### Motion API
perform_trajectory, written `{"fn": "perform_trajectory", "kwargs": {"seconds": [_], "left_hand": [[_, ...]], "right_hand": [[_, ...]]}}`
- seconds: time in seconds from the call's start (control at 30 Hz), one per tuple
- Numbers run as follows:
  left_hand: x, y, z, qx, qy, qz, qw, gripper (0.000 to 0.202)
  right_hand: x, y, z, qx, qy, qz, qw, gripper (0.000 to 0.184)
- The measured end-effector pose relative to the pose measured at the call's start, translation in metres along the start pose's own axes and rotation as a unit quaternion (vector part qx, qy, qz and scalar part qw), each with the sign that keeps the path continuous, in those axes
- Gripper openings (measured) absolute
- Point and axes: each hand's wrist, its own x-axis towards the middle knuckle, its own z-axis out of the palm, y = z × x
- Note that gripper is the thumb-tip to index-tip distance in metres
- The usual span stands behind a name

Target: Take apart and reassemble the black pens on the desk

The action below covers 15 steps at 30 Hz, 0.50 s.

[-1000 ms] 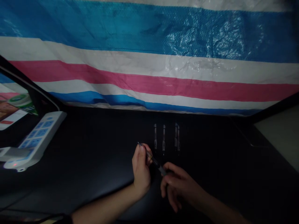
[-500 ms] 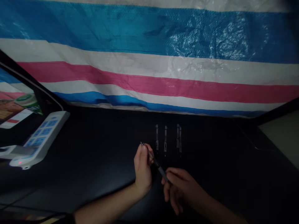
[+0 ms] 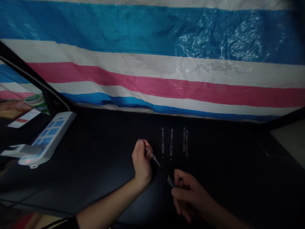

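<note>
My left hand (image 3: 142, 160) is closed around a slim pen (image 3: 156, 160), which slants down to the right past the fingers. Its upper end shows just above the thumb. Between the fingertips of my right hand (image 3: 186, 187) is a short dark grey pen cap (image 3: 170, 181), apart from the pen and lower to the right. Beyond the hands, several similar pens stand out faintly on the black tabletop: one pen (image 3: 162, 141) on the left, another pen (image 3: 171, 144) beside it, and a close pair of pens (image 3: 185, 143) to the right. The dim light hides finer detail.
A white power strip (image 3: 51, 135) with a plug in it lies at the left. Behind it are a green-and-white tub (image 3: 37, 103) and a white-and-red card or box (image 3: 23, 118). A striped plastic sheet (image 3: 152, 63) hangs along the back of the black table (image 3: 102, 136).
The grey cap has come away from the pen. My right hand has drawn it slightly down and right, while my left hand has shifted a little up and left with the pen.
</note>
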Motion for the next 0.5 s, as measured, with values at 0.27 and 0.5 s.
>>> {"fn": "perform_trajectory", "kwargs": {"seconds": [0.27,0.5], "left_hand": [[0.012,0.008,0.001,-0.015,0.044,0.003,0.999,0.034],[0.002,0.004,0.001,-0.007,0.019,-0.029,0.999,0.033]], "right_hand": [[0.000,-0.001,-0.001,0.010,0.000,-0.001,1.000,0.031],[-0.001,0.000,0.001,-0.013,0.012,0.008,1.000,0.034]]}}
